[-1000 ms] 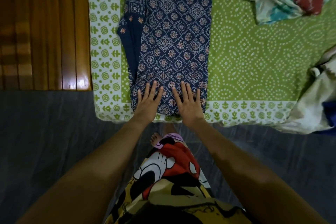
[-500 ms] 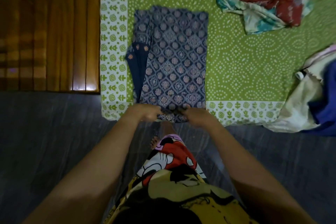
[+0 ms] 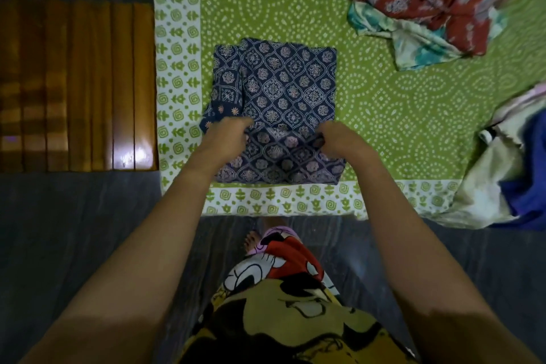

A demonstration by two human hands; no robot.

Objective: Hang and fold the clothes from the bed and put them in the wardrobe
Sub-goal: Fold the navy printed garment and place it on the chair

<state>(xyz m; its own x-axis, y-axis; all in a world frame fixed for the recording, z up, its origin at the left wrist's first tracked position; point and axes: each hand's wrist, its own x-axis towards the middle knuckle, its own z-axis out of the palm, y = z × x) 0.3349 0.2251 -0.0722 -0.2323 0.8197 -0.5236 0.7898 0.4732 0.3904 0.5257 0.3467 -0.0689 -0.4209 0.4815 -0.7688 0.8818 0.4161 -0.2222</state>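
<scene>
Fold in progress. Left hand (image 3: 227,133) and right hand (image 3: 339,137): each grip is pinched on the lifted near edge of the blue garment (image 3: 289,89), which lies on the bed (image 3: 384,127). The garment extends from both grips toward 12 o'clock. Recommended: carry both corners level, lay the lifted edge squarely on the far edge, then smooth flat.

Both arms reach forward. Left hand (image 3: 229,133) and right hand (image 3: 339,139) curl knuckles-up, each pinching the navy garment (image 3: 289,83).
</scene>
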